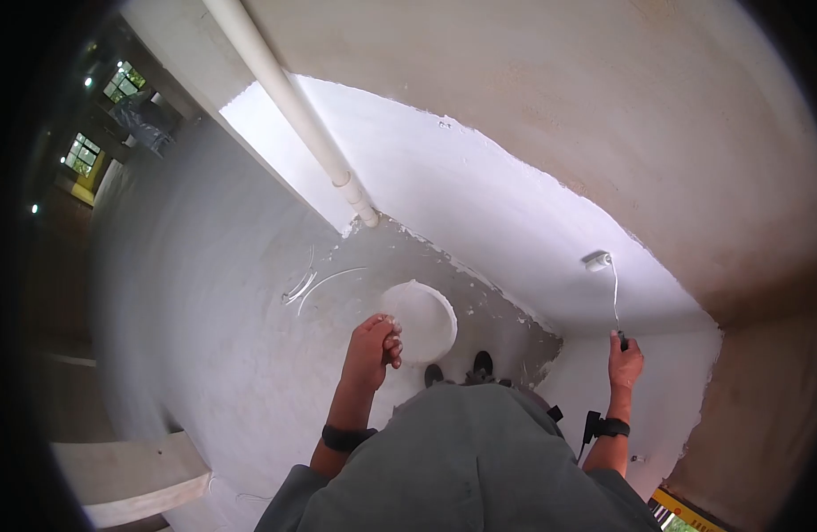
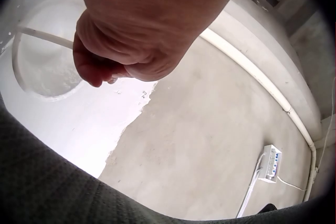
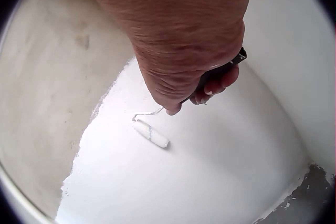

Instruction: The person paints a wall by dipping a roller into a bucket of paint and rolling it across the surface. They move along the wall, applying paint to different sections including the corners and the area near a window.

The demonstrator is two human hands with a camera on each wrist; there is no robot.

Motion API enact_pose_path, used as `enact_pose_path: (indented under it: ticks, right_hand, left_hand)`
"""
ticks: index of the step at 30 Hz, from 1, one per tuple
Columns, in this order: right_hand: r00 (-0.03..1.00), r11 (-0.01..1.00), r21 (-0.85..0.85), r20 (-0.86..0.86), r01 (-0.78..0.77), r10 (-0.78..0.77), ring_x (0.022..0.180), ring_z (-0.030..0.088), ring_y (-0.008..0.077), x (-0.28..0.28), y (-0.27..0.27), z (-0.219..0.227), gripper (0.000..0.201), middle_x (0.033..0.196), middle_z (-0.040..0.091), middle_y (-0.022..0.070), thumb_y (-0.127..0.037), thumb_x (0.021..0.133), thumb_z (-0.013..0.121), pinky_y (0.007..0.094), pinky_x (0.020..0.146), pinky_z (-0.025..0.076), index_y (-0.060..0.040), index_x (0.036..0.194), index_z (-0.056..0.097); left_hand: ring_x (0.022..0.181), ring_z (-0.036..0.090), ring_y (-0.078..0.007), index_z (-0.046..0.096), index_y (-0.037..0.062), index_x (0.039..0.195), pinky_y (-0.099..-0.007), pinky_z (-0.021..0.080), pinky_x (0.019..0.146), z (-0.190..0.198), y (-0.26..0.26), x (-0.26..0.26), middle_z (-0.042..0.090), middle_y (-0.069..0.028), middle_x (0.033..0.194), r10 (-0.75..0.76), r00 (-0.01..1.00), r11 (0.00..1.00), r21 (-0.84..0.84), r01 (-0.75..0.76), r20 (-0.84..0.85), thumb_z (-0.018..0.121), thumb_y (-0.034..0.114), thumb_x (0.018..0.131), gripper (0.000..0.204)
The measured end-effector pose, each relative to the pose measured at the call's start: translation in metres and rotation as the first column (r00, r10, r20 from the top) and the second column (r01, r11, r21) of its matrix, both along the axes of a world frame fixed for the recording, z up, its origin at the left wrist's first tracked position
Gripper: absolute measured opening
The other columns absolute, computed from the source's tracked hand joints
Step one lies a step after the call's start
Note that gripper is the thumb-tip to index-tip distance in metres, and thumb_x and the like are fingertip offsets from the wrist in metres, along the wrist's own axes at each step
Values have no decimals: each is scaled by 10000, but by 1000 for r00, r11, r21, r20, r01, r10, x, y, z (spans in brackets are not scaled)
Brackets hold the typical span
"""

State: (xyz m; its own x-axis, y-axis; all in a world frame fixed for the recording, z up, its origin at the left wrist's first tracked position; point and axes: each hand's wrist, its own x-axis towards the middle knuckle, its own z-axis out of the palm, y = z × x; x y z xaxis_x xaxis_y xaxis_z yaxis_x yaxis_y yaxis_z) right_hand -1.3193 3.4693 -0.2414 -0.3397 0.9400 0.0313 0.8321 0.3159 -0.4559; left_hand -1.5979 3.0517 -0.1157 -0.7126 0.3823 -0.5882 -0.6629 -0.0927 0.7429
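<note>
My right hand [image 1: 625,362] grips the dark handle [image 3: 223,71] of a small paint roller. Its thin bent wire leads to a white roller sleeve [image 3: 152,133], which lies against the white-coated wall [image 1: 515,213]. Loosely curled, my left hand [image 1: 373,346] hangs in front of my body with nothing visible in it; whitish marks show on its fingers. Beyond it in the head view is a round white bucket [image 1: 439,310], its left part overlapped by the hand. A pale strip [image 2: 44,36] crosses the bucket in the left wrist view and passes behind the fingers.
A pale pipe [image 1: 311,124] runs down the wall to the floor. Bare grey-brown plaster [image 1: 559,71] borders the white coat. Thin white cords [image 1: 315,288] lie on the floor behind the bucket. My shoes [image 1: 483,363] stand near the wall. An electrical box [image 2: 270,163] hangs on another wall.
</note>
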Motion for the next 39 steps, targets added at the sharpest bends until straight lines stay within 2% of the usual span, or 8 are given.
enact_pose_path:
  ticks: [6,12,17,20,24,28,36,39]
  right_hand:
    - [979,978,-14,-2,-206,206,770,689,394,-112,-3,5,500,789,708,183,-525,893,678,488,723,529,-26,892,696]
    - [914,922,-28,-149,-386,378,727,679,363,-222,-19,6,531,760,693,190,-519,890,678,447,703,518,10,849,688]
    - [856,877,-53,-251,-478,451,707,655,352,-281,-35,6,541,745,680,190,-511,897,669,452,690,500,23,815,672]
    - [851,866,-81,-250,-493,462,753,674,363,-297,-38,1,536,798,698,194,-514,892,668,463,715,511,21,865,692]
    - [847,864,-79,-263,-497,463,739,664,359,-290,-34,-2,553,794,693,202,-512,895,670,457,709,507,40,870,691]
    - [854,878,-67,-276,-475,441,710,645,347,-258,-22,-8,562,765,680,192,-512,900,674,455,691,497,48,868,688]
    - [926,935,-84,-190,-346,325,681,634,346,-152,2,-15,553,759,674,195,-503,901,685,467,666,487,47,853,665]
    - [938,959,-13,-208,-285,276,641,609,344,-108,9,-27,542,735,666,192,-494,911,679,478,642,473,44,840,654]
  left_hand:
    - [537,478,-85,571,103,876,-271,426,443,2,-31,21,441,48,628,155,988,987,-34,-155,-21,562,159,959,101]
    - [555,486,-84,579,85,857,-265,438,455,13,-61,53,448,41,629,378,925,923,-61,-379,-37,571,187,975,156]
    - [559,494,-88,592,88,848,-270,430,457,15,-78,78,464,38,635,516,855,850,-92,-518,-46,575,173,959,141]
    - [549,486,-96,581,101,852,-273,408,455,17,-77,85,450,40,629,547,836,828,-120,-547,-42,565,151,939,102]
    - [542,481,-102,577,105,856,-274,394,456,18,-70,84,442,40,626,517,856,850,-105,-516,-23,554,140,928,83]
    - [557,486,-100,583,99,870,-269,401,476,17,-58,75,451,38,642,450,892,885,-113,-451,-34,560,138,924,70]
    - [560,456,-80,581,102,902,-270,402,478,13,-19,42,441,50,658,270,962,959,-76,-272,-33,585,157,932,62]
    - [556,443,-75,576,104,909,-270,402,477,10,-6,33,439,53,661,211,977,976,-53,-213,-31,586,164,936,67]
